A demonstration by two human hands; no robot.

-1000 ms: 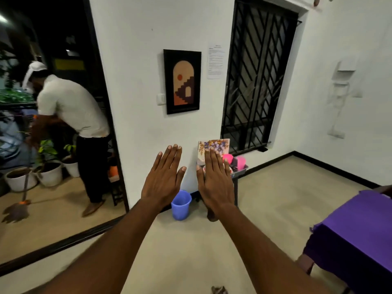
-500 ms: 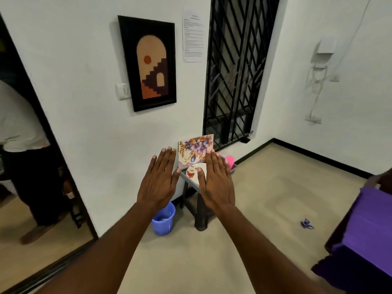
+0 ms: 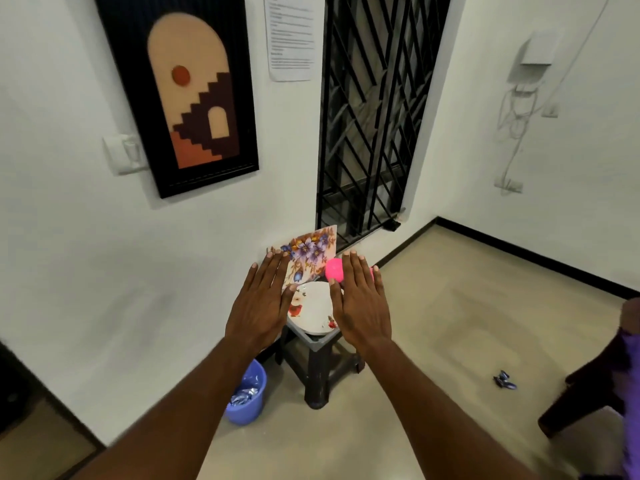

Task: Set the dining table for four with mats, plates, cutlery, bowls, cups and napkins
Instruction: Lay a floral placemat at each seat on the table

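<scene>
The person stands over a small dark stool (image 3: 317, 362) by the wall, both arms stretched forward. The left hand (image 3: 258, 303) and the right hand (image 3: 362, 306) hover palm-down above it, fingers straight and together, holding nothing. Neither hand appears to touch anything yet.

The step in hand looks like the very start: fetching the tableware from the stool before any of it reaches the dining table. A purple-covered surface (image 3: 630, 382) shows at the frame's 3 o'clock edge, well apart from the stool; whether that is the dining table cannot be told.

On the stool sits a grey tray (image 3: 313, 337) carrying a stack of white plates (image 3: 313, 308) with a red flower print, lying flat between the two hands. At 12 o'clock from the plates, a flowered mat (image 3: 311, 256) stands on edge, leaning back against the wall; it tilts toward 1 o'clock, its printed face turned to the person. Which side is its long one cannot be told, since the lower part is hidden. A pink cup (image 3: 335, 269) sits at about 1 o'clock from the plates, just beside the right hand's fingertips; which way it faces is too blurred to tell.

The next move probably calls for lowering both hands and either gripping the tray's sides or lifting the mat first, since mats go down before plates. The leaning mat could slip if the tray is jolted.

A blue bucket (image 3: 247, 393) stands on the floor at 7 o'clock from the stool.
</scene>
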